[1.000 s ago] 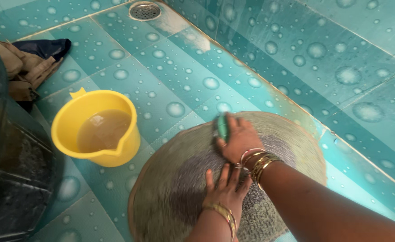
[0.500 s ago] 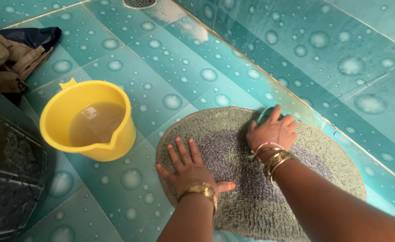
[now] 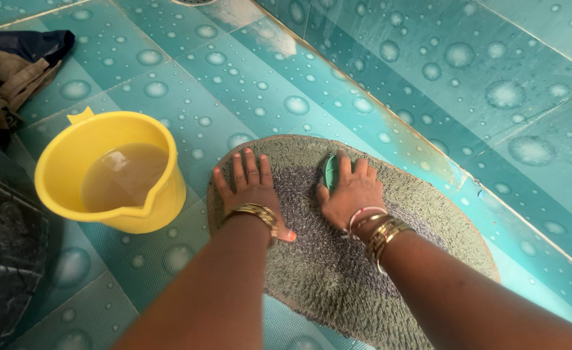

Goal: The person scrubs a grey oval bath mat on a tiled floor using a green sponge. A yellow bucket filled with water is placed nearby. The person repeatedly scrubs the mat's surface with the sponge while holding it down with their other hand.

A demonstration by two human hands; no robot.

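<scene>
A round mat point(image 3: 364, 272), grey-green at the rim and darker grey toward the middle, lies flat on the tiled floor point(image 3: 234, 84), and both hands are on it. The left hand point(image 3: 250, 188) rests palm down on the mat's near-left part, fingers spread and pointing away from the person; its grip is released, with nothing held. A gold bangle point(image 3: 255, 211) sits at that wrist. The right hand point(image 3: 351, 191) lies just beside it, closer to the mat's middle, and its grip is closed over a green brush point(image 3: 330, 172), pressing it against the pile. Only a narrow edge of the brush shows past the fingers. Several gold bangles and a pale thread band circle the right wrist point(image 3: 377, 230).

Left of the mat, near but not touching it, stands a yellow bucket point(image 3: 59, 175) partly filled with cloudy brown water. Farther left of the mat, beyond the bucket, a heap of brown and dark blue cloth point(image 3: 13, 65) lies on the floor. A dark container point(image 3: 7, 259) stands at the left edge, well apart from the mat. To the right of the mat, a tiled wall point(image 3: 493, 78) with the same bubble pattern rises close along its far edge.
</scene>
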